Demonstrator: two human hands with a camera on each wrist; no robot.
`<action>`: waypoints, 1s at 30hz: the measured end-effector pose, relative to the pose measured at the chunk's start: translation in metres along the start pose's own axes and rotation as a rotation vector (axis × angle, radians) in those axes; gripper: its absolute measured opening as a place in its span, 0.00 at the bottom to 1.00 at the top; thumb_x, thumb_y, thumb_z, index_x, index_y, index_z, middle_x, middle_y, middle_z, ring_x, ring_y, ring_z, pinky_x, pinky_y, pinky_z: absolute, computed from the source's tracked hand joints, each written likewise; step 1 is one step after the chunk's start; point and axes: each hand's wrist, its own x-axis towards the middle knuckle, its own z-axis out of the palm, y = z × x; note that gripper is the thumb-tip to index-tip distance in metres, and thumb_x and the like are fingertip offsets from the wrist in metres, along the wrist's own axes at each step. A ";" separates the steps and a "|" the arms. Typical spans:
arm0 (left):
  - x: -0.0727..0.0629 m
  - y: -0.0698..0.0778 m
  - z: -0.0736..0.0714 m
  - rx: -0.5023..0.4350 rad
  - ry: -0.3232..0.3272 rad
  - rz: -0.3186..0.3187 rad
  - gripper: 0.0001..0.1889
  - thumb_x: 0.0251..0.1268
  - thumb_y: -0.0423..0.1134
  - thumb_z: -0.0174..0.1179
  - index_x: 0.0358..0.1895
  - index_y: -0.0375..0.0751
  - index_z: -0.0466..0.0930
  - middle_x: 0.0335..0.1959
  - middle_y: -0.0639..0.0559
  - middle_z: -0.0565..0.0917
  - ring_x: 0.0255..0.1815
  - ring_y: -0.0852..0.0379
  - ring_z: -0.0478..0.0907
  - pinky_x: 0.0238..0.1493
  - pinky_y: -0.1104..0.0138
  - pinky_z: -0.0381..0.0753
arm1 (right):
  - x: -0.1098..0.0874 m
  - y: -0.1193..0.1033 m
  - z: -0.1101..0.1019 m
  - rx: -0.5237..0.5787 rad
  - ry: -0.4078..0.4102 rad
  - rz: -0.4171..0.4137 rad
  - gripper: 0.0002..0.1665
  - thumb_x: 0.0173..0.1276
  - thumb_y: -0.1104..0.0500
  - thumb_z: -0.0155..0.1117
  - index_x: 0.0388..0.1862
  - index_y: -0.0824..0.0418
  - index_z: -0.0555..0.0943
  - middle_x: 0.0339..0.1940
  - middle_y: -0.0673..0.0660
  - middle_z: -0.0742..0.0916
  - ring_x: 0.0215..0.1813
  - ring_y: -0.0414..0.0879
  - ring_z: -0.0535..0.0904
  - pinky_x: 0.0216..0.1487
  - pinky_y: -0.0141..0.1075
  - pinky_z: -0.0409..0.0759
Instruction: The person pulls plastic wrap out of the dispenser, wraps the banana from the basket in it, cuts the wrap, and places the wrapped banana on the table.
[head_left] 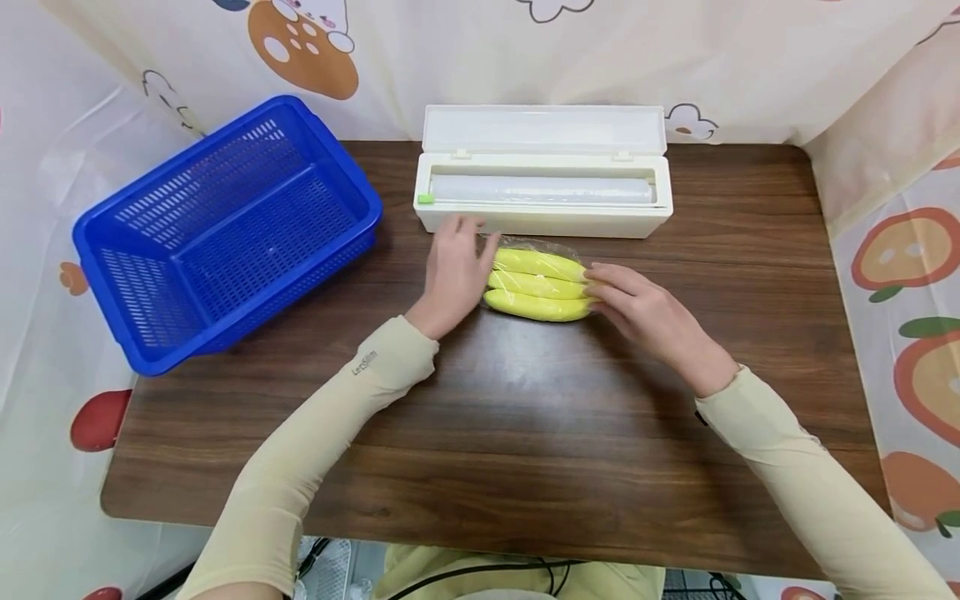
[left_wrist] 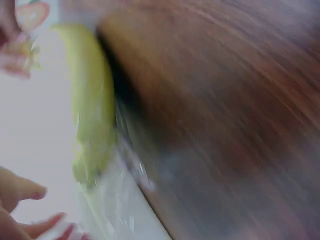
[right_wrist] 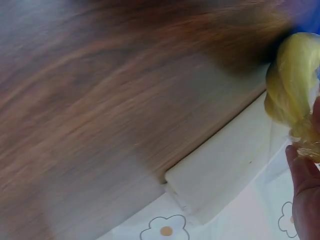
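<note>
Three yellow bananas [head_left: 538, 286] lie side by side in clear plastic wrap [head_left: 551, 246], in front of the white box. At their right ends, my right hand [head_left: 637, 304] pinches the wrapped tips. The right wrist view shows bunched wrap around the bananas [right_wrist: 290, 80], between the thumb and fingers of that hand [right_wrist: 306, 192]. My left hand [head_left: 455, 267] is beside the bananas' left ends, fingers extended toward the box. Seen from the left wrist, the left hand [left_wrist: 20, 212] has its fingers spread near a wrapped banana [left_wrist: 92, 105], with loose film trailing below it.
Behind the bananas stands a white cling-film dispenser [head_left: 543, 218], its lid raised and a film roll [head_left: 540, 189] inside. A blue plastic basket [head_left: 300, 287] sits at the left on the brown wooden table [head_left: 525, 467]. A patterned curtain [head_left: 480, 58] hangs behind.
</note>
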 end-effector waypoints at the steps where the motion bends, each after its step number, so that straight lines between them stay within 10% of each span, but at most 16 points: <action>1: 0.001 -0.005 -0.003 -0.029 -0.028 -0.087 0.19 0.78 0.42 0.64 0.57 0.25 0.82 0.53 0.33 0.83 0.55 0.38 0.81 0.58 0.53 0.83 | -0.001 0.001 -0.001 0.005 0.004 -0.009 0.22 0.54 0.76 0.80 0.49 0.71 0.87 0.57 0.69 0.87 0.62 0.65 0.84 0.71 0.40 0.76; 5: 0.012 -0.030 -0.010 -0.196 -0.214 -0.325 0.25 0.76 0.44 0.66 0.62 0.24 0.79 0.54 0.32 0.85 0.55 0.39 0.84 0.57 0.56 0.83 | -0.005 0.005 -0.004 0.029 0.011 -0.047 0.23 0.52 0.78 0.79 0.49 0.73 0.87 0.55 0.70 0.87 0.61 0.66 0.84 0.77 0.28 0.66; 9: 0.017 -0.034 -0.015 -0.325 -0.284 -0.329 0.14 0.73 0.37 0.69 0.51 0.29 0.89 0.44 0.37 0.91 0.42 0.44 0.89 0.44 0.63 0.86 | -0.005 0.008 -0.007 0.022 -0.009 -0.083 0.10 0.73 0.68 0.69 0.49 0.72 0.86 0.56 0.70 0.87 0.62 0.66 0.83 0.76 0.33 0.68; 14: 0.000 -0.007 -0.018 -0.162 -0.257 -0.040 0.08 0.74 0.33 0.66 0.45 0.32 0.91 0.44 0.40 0.90 0.44 0.47 0.85 0.48 0.61 0.84 | -0.003 0.009 -0.009 -0.011 -0.042 -0.097 0.12 0.80 0.61 0.63 0.47 0.72 0.85 0.55 0.70 0.87 0.60 0.66 0.83 0.67 0.46 0.78; 22: -0.044 0.001 0.006 0.511 -0.026 0.560 0.24 0.78 0.50 0.63 0.52 0.26 0.88 0.45 0.39 0.86 0.44 0.46 0.83 0.49 0.61 0.86 | -0.001 0.007 -0.008 -0.130 -0.056 -0.090 0.13 0.61 0.70 0.76 0.44 0.72 0.85 0.53 0.69 0.88 0.60 0.66 0.84 0.62 0.54 0.82; 27: -0.059 -0.004 0.012 0.775 0.085 0.752 0.25 0.78 0.53 0.62 0.54 0.29 0.88 0.52 0.38 0.89 0.52 0.48 0.88 0.60 0.62 0.85 | -0.001 0.008 -0.006 -0.147 -0.039 -0.119 0.23 0.83 0.52 0.58 0.43 0.73 0.85 0.51 0.70 0.89 0.60 0.67 0.84 0.66 0.57 0.80; 30: -0.063 -0.006 0.008 0.732 0.102 0.784 0.17 0.79 0.42 0.63 0.53 0.28 0.88 0.51 0.36 0.89 0.52 0.46 0.89 0.55 0.63 0.87 | -0.001 0.007 -0.003 -0.127 -0.033 -0.120 0.30 0.88 0.49 0.50 0.44 0.75 0.86 0.54 0.72 0.88 0.62 0.68 0.83 0.64 0.57 0.80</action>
